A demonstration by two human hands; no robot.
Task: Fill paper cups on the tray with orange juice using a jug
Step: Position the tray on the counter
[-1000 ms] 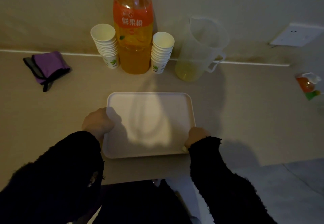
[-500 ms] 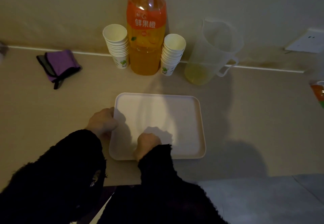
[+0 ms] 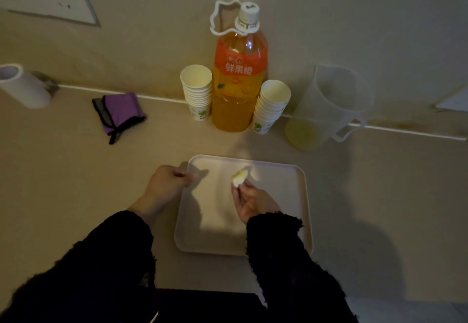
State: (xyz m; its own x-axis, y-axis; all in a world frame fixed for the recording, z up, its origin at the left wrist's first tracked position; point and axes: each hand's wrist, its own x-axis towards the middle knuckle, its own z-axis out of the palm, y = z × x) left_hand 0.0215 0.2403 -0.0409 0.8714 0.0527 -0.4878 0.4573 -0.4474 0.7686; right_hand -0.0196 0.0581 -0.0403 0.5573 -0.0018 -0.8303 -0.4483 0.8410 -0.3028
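Against the back wall, 2 stacks of white paper cups (image 3: 197, 92) flank a tall orange-juice bottle (image 3: 239, 95). Clear plastic jug (image 3: 331, 105) stands just right of them. Nearer lies a pale rectangular tray (image 3: 278, 208). Left hand (image 3: 166, 183) at its left rim, blurred, grip unclear. Right hand (image 3: 253, 201) palm-up over tray, fingertips bunched, cannot tell if pinching anything.

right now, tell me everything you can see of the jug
The jug is translucent whitish plastic, wider at its open rim, with a handle on the right. It stands upright on the counter at the wall, right of the bottle and a cup stack. A little yellowish liquid lies at its bottom.
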